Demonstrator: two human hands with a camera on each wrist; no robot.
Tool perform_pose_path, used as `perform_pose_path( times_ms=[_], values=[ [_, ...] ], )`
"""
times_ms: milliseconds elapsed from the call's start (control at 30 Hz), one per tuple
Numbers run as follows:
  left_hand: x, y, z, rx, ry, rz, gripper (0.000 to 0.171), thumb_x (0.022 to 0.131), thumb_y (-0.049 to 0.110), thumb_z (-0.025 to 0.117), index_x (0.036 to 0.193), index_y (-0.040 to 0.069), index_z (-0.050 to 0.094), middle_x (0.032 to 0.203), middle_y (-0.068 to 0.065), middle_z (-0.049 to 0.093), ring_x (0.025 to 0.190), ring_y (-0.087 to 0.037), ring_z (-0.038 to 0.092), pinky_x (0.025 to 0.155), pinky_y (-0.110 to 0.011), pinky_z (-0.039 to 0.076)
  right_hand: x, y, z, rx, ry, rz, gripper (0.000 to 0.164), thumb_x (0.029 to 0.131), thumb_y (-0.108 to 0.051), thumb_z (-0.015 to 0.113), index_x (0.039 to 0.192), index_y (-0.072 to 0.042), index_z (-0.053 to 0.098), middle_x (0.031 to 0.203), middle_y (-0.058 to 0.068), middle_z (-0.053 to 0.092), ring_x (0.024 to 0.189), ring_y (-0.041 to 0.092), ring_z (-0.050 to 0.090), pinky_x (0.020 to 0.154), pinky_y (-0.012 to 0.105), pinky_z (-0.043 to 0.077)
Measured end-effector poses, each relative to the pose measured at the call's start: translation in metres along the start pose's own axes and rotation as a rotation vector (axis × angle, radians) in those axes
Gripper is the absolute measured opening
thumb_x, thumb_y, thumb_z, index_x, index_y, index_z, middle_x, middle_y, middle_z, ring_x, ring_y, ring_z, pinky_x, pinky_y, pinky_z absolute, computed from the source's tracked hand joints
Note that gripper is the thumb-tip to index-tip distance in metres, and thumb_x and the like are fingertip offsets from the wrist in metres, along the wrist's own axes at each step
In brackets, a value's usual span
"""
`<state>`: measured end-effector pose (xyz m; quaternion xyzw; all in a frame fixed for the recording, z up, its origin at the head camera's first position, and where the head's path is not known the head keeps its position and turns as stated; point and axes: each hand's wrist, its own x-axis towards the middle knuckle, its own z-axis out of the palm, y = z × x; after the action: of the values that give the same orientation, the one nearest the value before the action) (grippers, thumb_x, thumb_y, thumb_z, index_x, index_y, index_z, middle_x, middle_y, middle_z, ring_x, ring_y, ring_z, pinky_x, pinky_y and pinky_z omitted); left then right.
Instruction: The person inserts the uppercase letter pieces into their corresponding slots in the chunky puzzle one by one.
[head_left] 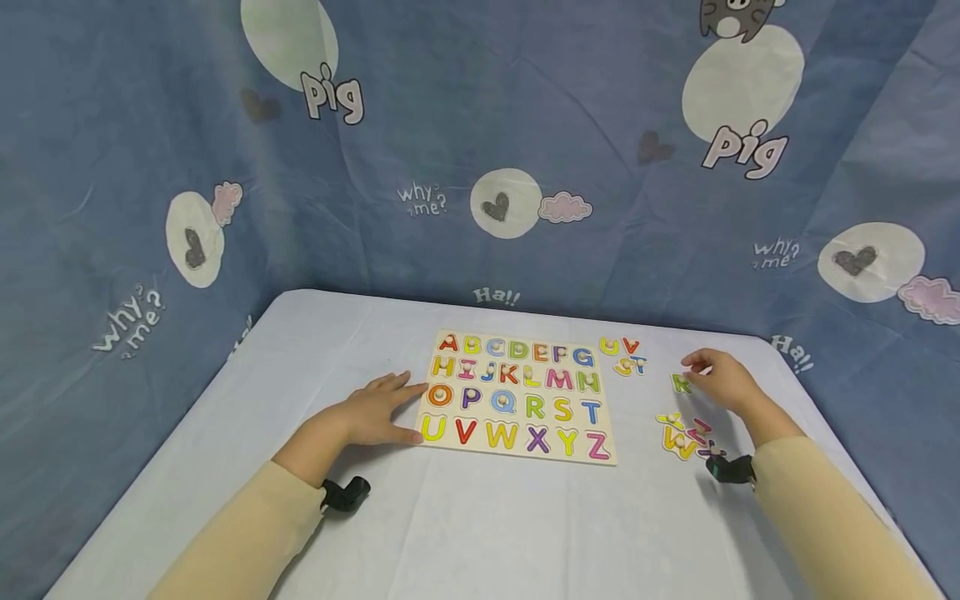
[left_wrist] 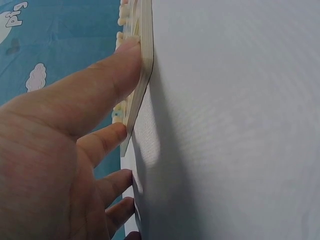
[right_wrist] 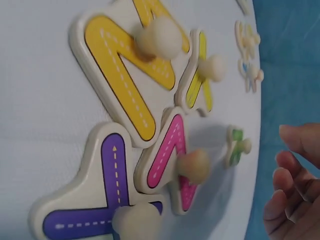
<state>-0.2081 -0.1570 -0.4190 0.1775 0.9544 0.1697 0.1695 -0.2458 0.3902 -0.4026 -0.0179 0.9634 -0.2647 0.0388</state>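
A wooden alphabet puzzle board [head_left: 483,408] lies on the table, with knobbed letter pieces in its upper rows and printed letters in its lowest row. My left hand [head_left: 375,410] touches the board's left side with fingers spread. In the left wrist view its thumb [left_wrist: 107,75] rests on the board's edge. To the right, my right hand [head_left: 722,382] hovers beside a green letter R piece [head_left: 681,383]. The right wrist view shows a gap between the fingers [right_wrist: 300,140] and that knobbed piece [right_wrist: 233,147]; nothing is held.
Nearer the front right lie a yellow W piece [right_wrist: 117,75], a purple X piece [right_wrist: 75,222], a pink Z piece [right_wrist: 165,152] and a yellow Y piece [right_wrist: 195,95]. U [head_left: 609,346], V [head_left: 631,345], S [head_left: 623,367] and T [head_left: 639,365] pieces lie by the board's upper right corner.
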Motion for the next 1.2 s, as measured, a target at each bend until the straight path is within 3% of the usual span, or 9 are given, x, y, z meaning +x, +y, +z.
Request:
perform_pose_path(
  times_ms=[267, 633, 967, 1200],
  values=[
    [0.001, -0.001, 0.001, 0.007, 0.003, -0.017, 0.09, 0.082, 0.054, 0.076, 0.156, 0.02, 0.038, 0.164, -0.017, 0.021, 0.15, -0.043, 0.013, 0.114, -0.069, 0.016, 0.01, 0.014, 0.01, 0.038, -0.093, 0.118, 0.027, 0.098, -0.012, 0.059, 0.119, 0.005, 0.06, 0.105, 0.019, 0.055, 0.093, 0.031, 0.052, 0.076, 0.038, 0.046],
    [0.003, -0.003, 0.003, 0.016, 0.01, -0.001, 0.09, 0.081, 0.056, 0.076, 0.156, 0.021, 0.039, 0.164, -0.018, 0.023, 0.15, -0.044, 0.015, 0.113, -0.07, 0.018, 0.017, 0.017, 0.018, -0.008, -0.097, 0.118, 0.017, 0.098, -0.007, 0.061, 0.109, 0.006, 0.061, 0.093, 0.015, 0.059, 0.088, 0.028, 0.054, 0.078, 0.04, 0.046],
    [0.003, -0.003, 0.003, 0.016, 0.013, -0.005, 0.09, 0.081, 0.055, 0.076, 0.155, 0.02, 0.04, 0.163, -0.019, 0.024, 0.149, -0.045, 0.015, 0.113, -0.07, 0.018, 0.008, 0.003, 0.011, -0.014, -0.092, 0.095, 0.019, 0.1, -0.01, 0.06, 0.108, 0.006, 0.061, 0.092, 0.013, 0.059, 0.085, 0.025, 0.054, 0.073, 0.036, 0.046],
    [0.003, -0.004, 0.003, 0.023, 0.009, -0.003, 0.09, 0.082, 0.056, 0.075, 0.156, 0.021, 0.038, 0.164, -0.018, 0.022, 0.15, -0.045, 0.014, 0.113, -0.071, 0.018, -0.003, -0.027, 0.001, -0.013, -0.072, 0.025, 0.021, 0.101, -0.015, 0.06, 0.111, 0.004, 0.061, 0.094, 0.012, 0.061, 0.086, 0.025, 0.057, 0.072, 0.036, 0.047]
  ],
)
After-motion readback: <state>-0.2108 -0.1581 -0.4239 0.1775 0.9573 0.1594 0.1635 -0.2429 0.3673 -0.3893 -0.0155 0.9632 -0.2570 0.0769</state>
